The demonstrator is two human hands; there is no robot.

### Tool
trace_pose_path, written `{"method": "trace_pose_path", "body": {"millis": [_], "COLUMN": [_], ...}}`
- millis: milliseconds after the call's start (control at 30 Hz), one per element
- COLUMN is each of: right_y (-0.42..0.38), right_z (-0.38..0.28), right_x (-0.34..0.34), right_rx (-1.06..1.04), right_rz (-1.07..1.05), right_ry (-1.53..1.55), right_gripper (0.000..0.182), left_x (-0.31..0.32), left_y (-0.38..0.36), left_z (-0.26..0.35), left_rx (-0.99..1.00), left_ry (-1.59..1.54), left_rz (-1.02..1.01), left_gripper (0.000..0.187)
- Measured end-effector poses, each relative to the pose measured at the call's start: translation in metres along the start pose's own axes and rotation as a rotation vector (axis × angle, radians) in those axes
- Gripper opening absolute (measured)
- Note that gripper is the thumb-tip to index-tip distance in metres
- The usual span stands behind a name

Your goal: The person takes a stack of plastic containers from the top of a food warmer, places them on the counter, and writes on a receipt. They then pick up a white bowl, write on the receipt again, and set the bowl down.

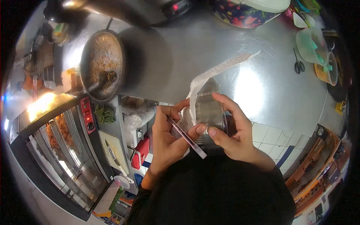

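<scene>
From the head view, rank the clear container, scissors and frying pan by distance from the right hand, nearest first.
1. Clear container: held in the right hand.
2. Scissors: up and right on the steel counter.
3. Frying pan: far left, beyond the left hand.

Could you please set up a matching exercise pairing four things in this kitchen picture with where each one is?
Things:
1. clear plastic container
2. pen
3. pan
4. scissors

Places:
A. lying on the steel counter near the right edge
B. held in the right hand
C. on the counter at the upper left, with browned food in it
D. held in the left hand

Pairs: 1-B, 2-D, 3-C, 4-A

The left hand grips the pen; the right hand wraps its fingers round the container, from which a paper strip trails.
</scene>
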State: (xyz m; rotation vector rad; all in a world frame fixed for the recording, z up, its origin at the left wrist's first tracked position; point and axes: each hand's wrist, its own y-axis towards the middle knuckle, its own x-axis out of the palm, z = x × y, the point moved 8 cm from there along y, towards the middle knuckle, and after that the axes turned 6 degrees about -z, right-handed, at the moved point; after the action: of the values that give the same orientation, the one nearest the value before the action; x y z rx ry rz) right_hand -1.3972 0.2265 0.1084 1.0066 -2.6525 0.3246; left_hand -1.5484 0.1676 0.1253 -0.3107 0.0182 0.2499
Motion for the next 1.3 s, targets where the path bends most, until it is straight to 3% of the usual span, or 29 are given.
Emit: {"method": "trace_pose_path", "body": {"millis": [633, 733, 800, 933, 1133, 1200, 1300], "right_y": [0.001, -0.002, 0.000, -0.001, -0.002, 0.001, 0.000], "right_z": [-0.001, -0.001, 0.000, 0.000, -0.001, -0.001, -0.005], "right_x": [0.001, 0.002, 0.001, 0.000, 0.000, 0.000, 0.002], "right_rx": [0.008, 0.133, 0.020, 0.034, 0.142, 0.013, 0.156], "right_rz": [-0.005, 0.024, 0.008, 0.021, 0.018, 0.012, 0.013], "right_ry": [0.016, 0.086, 0.022, 0.030, 0.006, -0.094, -0.025], "right_gripper": [0.065, 0.064, 0.064, 0.064, 0.065, 0.066, 0.067], "left_x": [0.000, 0.001, 0.000, 0.000, -0.001, 0.001, 0.003], "left_y": [0.000, 0.000, 0.000, 0.000, -0.002, -0.002, -0.001], "left_z": [0.000, 0.002, -0.002, -0.001, 0.008, 0.010, 0.012], "left_rx": [-0.008, -0.004, 0.010, 0.017, 0.041, 0.092, 0.123], "left_ry": [-0.039, -0.036, -0.029, -0.040, 0.183, 0.198, 0.218], "left_rz": [0.005, 0.016, 0.017, 0.030, 0.018, 0.029, 0.027], "left_gripper": [0.053, 0.053, 0.053, 0.054, 0.053, 0.053, 0.052]}}
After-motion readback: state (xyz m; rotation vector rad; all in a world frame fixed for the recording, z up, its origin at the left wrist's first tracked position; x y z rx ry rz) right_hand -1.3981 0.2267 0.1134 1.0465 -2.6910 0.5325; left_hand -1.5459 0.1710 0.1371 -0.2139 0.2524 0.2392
